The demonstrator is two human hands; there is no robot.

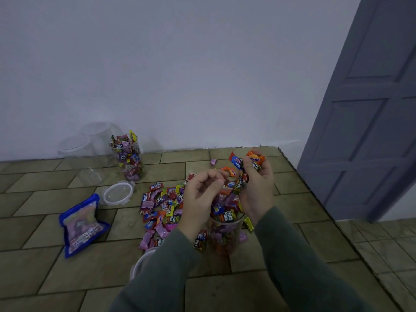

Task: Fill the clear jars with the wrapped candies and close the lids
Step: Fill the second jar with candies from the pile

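Note:
A clear jar (225,235) heaped with wrapped candies stands on the tiled floor right below my hands. My right hand (258,190) grips a bunch of candies (249,164), orange and blue wrappers sticking out above its fingers. My left hand (200,192) hovers over the jar's mouth with fingers curled; whether it holds a candy I cannot tell. A pile of loose candies (164,206) lies on the floor left of the jar. Near the wall stands a second jar (129,156) full of candies, without a lid. Two closed empty jars (85,154) stand left of it.
A loose lid (117,193) lies between the pile and the full jar. Another lid's rim (140,262) shows under my left sleeve. A blue candy bag (82,224) lies to the left. One stray pink candy (213,162) sits near the wall. A grey-blue door (364,109) stands at right.

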